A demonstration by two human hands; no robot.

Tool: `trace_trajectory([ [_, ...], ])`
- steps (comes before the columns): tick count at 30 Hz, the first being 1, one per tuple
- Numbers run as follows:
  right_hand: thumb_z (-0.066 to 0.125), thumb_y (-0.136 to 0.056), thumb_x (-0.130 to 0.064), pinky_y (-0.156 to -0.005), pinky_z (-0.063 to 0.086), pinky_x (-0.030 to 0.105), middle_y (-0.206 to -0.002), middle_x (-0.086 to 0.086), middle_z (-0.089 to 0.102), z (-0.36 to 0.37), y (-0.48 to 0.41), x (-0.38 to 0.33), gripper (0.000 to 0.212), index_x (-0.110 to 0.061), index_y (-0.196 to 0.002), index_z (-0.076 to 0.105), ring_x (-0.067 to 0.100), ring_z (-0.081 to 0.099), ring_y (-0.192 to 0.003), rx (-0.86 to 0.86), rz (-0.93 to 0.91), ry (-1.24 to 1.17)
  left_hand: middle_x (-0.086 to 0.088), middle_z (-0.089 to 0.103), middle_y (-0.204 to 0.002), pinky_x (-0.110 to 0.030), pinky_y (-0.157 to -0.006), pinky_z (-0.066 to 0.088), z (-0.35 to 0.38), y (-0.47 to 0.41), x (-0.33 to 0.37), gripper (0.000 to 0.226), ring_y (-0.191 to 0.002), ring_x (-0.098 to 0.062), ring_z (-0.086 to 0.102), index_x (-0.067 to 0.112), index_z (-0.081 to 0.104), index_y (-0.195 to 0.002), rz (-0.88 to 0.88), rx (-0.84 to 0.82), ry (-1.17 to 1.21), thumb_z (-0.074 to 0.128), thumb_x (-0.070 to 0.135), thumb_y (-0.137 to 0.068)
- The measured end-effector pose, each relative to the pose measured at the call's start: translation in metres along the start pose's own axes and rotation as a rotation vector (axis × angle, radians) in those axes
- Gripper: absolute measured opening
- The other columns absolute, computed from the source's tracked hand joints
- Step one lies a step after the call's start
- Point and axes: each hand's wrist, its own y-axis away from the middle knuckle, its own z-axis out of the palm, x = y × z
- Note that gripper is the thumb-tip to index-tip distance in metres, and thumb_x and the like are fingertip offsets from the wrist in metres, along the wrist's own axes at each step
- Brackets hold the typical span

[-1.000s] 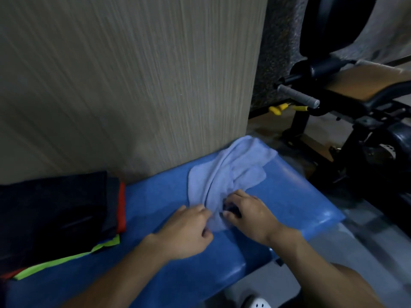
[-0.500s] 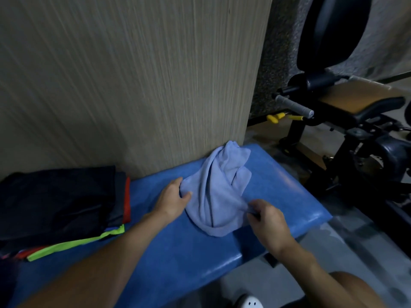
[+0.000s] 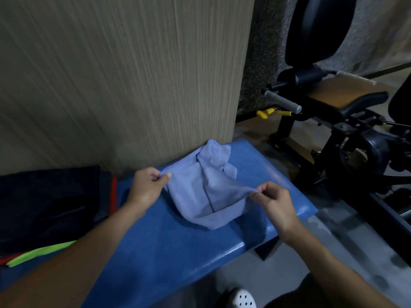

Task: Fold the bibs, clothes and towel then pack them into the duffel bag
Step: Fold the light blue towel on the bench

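One blue padded bench [image 3: 178, 252], set against a wood-grain wall panel [image 3: 122, 74]. Grey floor [image 3: 329, 227] past its right end, with one black gym machine [image 3: 347, 121] standing there. One pale blue towel [image 3: 200, 196], rumpled on the bench's right part, close to the panel's corner. One dark stack of clothes [image 3: 44, 207] at the bench's left end, with one red edge [image 3: 113, 196] beside it and one neon green strip [image 3: 40, 252] showing at its near side. One white shoe [image 3: 243, 298] at the bottom edge. Two hands, both reaching forward over the bench, well apart. Left hand [image 3: 145, 187]: pinches the towel's left corner between thumb and curled fingers. Right hand [image 3: 274, 203]: pinches the right corner likewise, holds that cloth stretched and raised off the bench.
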Motion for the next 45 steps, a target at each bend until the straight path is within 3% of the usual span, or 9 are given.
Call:
trace_trajectory([
  [9, 0.060, -0.090, -0.002, -0.061, 0.040, 0.029, -0.065, 0.004, 0.049, -0.031, 0.016, -0.106, 0.026, -0.015, -0.069, 0.054, 0.016, 0.046, -0.065, 0.049, -0.162, -0.183, -0.008, 0.058, -0.072, -0.013, -0.053, 0.036, -0.088, 0.040, 0.087, 0.026, -0.066, -0.011, 0.048, -0.006, 0.065, -0.082, 0.154, 0.204, 0.192, 0.068, 0.017, -0.093],
  [14, 0.059, -0.088, -0.003, -0.055, 0.036, 0.028, -0.069, 0.004, 0.050, -0.040, 0.046, -0.141, 0.018, -0.019, -0.082, 0.055, 0.015, 0.044, -0.060, 0.078, -0.172, -0.137, -0.012, 0.059, -0.075, -0.032, -0.068, 0.040, -0.130, 0.071, 0.111, 0.026, -0.071, -0.019, 0.050, -0.007, 0.067, -0.087, 0.161, 0.173, 0.305, 0.064, 0.018, -0.096],
  [17, 0.055, -0.083, 0.003, -0.062, 0.040, 0.032, -0.092, 0.010, 0.060, -0.044, 0.071, -0.155, 0.033, -0.026, -0.099, 0.061, 0.020, 0.052, -0.077, 0.060, -0.199, -0.072, -0.003, 0.060, -0.071, -0.032, -0.071, 0.042, -0.154, 0.094, 0.121, 0.018, -0.065, -0.012, 0.051, 0.007, 0.066, -0.084, 0.178, 0.176, 0.339, 0.061, 0.017, -0.098],
  [25, 0.065, -0.092, -0.013, -0.074, 0.050, 0.044, -0.089, 0.020, 0.066, -0.051, 0.107, -0.177, 0.013, -0.004, -0.099, 0.073, 0.025, 0.059, -0.082, 0.051, -0.181, -0.122, -0.003, 0.060, -0.070, -0.029, -0.056, 0.044, -0.193, 0.130, 0.138, 0.020, -0.060, -0.015, 0.052, 0.018, 0.064, -0.077, 0.220, 0.182, 0.401, 0.062, 0.021, -0.097],
  [29, 0.066, -0.092, -0.008, -0.075, 0.051, 0.033, -0.091, 0.007, 0.070, -0.054, 0.105, -0.173, 0.016, -0.007, -0.107, 0.069, 0.018, 0.063, -0.088, 0.073, -0.239, -0.074, -0.007, 0.066, -0.082, -0.032, -0.065, 0.048, -0.199, 0.131, 0.146, 0.016, -0.075, -0.021, 0.059, 0.015, 0.068, -0.084, 0.179, 0.146, 0.436, 0.062, 0.021, -0.097],
  [33, 0.061, -0.091, 0.004, -0.077, 0.051, 0.032, -0.101, 0.008, 0.069, -0.057, 0.102, -0.170, 0.034, -0.015, -0.119, 0.065, 0.019, 0.064, -0.090, 0.019, -0.229, -0.043, -0.006, 0.064, -0.078, -0.025, -0.059, 0.048, -0.196, 0.131, 0.152, 0.015, -0.065, -0.012, 0.057, 0.010, 0.069, -0.090, 0.201, 0.133, 0.402, 0.059, 0.018, -0.099],
  [37, 0.063, -0.090, 0.000, -0.080, 0.051, 0.036, -0.092, 0.007, 0.067, -0.058, 0.104, -0.171, 0.019, -0.012, -0.103, 0.069, 0.021, 0.062, -0.089, 0.006, -0.169, -0.136, 0.005, 0.066, -0.069, -0.017, -0.053, 0.046, -0.192, 0.128, 0.154, 0.014, -0.053, 0.000, 0.055, 0.009, 0.068, -0.095, 0.215, 0.128, 0.365, 0.057, 0.016, -0.100],
  [40, 0.065, -0.092, -0.009, -0.070, 0.052, 0.022, -0.090, 0.006, 0.067, -0.061, 0.106, -0.174, 0.010, -0.009, -0.101, 0.070, 0.014, 0.061, -0.083, 0.043, -0.218, -0.088, 0.011, 0.068, -0.064, -0.018, -0.055, 0.047, -0.190, 0.120, 0.154, 0.010, -0.056, -0.002, 0.056, 0.011, 0.067, -0.096, 0.224, 0.114, 0.351, 0.058, 0.012, -0.099],
  [45, 0.061, -0.094, -0.003, -0.061, 0.052, 0.012, -0.099, 0.009, 0.066, -0.068, 0.103, -0.175, 0.025, -0.005, -0.119, 0.063, 0.007, 0.062, -0.077, 0.053, -0.275, 0.064, 0.002, 0.068, -0.088, -0.017, -0.062, 0.047, -0.193, 0.112, 0.152, 0.026, -0.070, -0.003, 0.059, 0.016, 0.058, -0.122, 0.286, 0.101, 0.325, 0.056, 0.005, -0.098],
])
